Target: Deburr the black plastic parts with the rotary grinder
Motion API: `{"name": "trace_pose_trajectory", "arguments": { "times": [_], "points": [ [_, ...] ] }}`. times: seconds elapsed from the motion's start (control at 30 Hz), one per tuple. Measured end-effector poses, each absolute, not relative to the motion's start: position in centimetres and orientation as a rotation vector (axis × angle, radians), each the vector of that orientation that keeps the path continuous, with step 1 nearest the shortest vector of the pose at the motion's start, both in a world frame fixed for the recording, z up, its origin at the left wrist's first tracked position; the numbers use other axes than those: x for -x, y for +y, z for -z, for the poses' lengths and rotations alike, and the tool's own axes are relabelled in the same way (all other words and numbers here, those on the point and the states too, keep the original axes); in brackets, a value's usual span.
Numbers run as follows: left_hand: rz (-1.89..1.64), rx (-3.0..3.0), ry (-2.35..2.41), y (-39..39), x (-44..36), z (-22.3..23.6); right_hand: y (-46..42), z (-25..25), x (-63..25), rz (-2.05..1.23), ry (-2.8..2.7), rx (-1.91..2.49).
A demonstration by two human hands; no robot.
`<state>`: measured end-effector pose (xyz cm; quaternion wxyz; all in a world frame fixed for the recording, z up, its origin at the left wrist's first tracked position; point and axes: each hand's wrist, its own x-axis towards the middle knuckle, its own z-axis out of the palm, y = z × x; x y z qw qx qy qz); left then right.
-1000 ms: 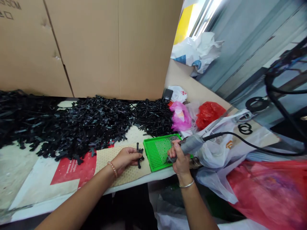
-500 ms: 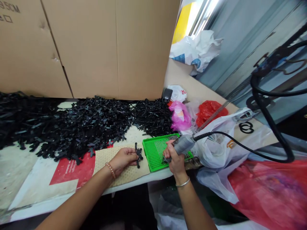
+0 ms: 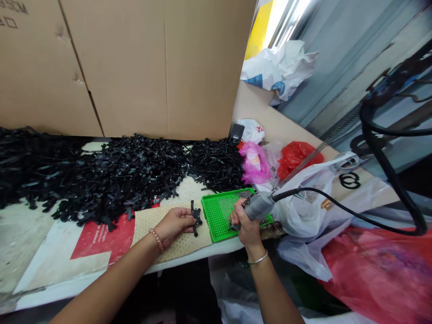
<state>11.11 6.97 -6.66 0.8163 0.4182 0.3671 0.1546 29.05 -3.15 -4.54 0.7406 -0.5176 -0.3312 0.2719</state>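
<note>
My left hand (image 3: 174, 222) rests on a beige perforated mat (image 3: 175, 243) and pinches a small black part (image 3: 195, 218) against it. My right hand (image 3: 243, 223) is wrapped round a grey corded power screwdriver (image 3: 258, 205), its tip pointing down into a green perforated tray (image 3: 222, 211) that holds small screws. The tool's black cable (image 3: 337, 202) runs off to the right. A large heap of the same black parts (image 3: 111, 175) lies across the table behind my hands.
A tall cardboard box (image 3: 135, 67) stands behind the heap. Pink (image 3: 255, 163), red (image 3: 297, 155) and white plastic bags (image 3: 313, 198) crowd the right of the tray. A big red bag (image 3: 381, 270) lies lower right. The table's front edge (image 3: 202, 254) runs just below my hands.
My right hand and the screwdriver have shifted slightly left and lower over the green tray. My left hand still holds the black part in the same spot.
</note>
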Motion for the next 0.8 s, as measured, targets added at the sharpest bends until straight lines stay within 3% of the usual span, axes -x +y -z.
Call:
{"name": "trace_pose_trajectory", "arguments": {
  "times": [0.4, 0.8],
  "points": [
    [-0.357, -0.847, 0.77, 6.9, -11.4, 6.6, -1.0, -0.1, -26.2, -0.618, -0.612, 0.895],
    [-0.379, -0.834, 0.744, 6.9, -11.4, 6.6, 2.8, 1.5, -22.8, -0.751, -0.583, 0.873]
  ]
}}
